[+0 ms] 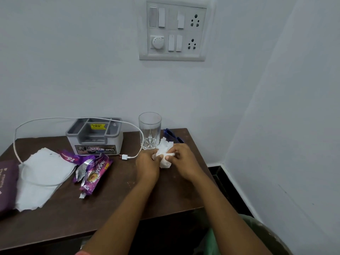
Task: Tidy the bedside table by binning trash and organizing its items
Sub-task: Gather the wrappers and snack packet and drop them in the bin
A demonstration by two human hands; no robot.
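A crumpled white tissue (164, 150) lies on the dark wooden bedside table (117, 196), just in front of a clear glass (150, 130). My left hand (147, 165) and my right hand (181, 161) both grip the tissue from either side. Two torn purple biscuit wrappers (92, 172) lie left of centre. A flat white tissue sheet (40, 177) is spread at the left, with a white charging cable (73, 119) looping over it and ending at a USB plug (124, 157).
A grey desk organiser (94, 137) stands at the back of the table. A purple book (7, 184) sits at the left edge. A blue object (172, 134) lies behind the tissue. A green-lined bin (257, 234) is at the lower right. A switchboard (174, 30) is on the wall.
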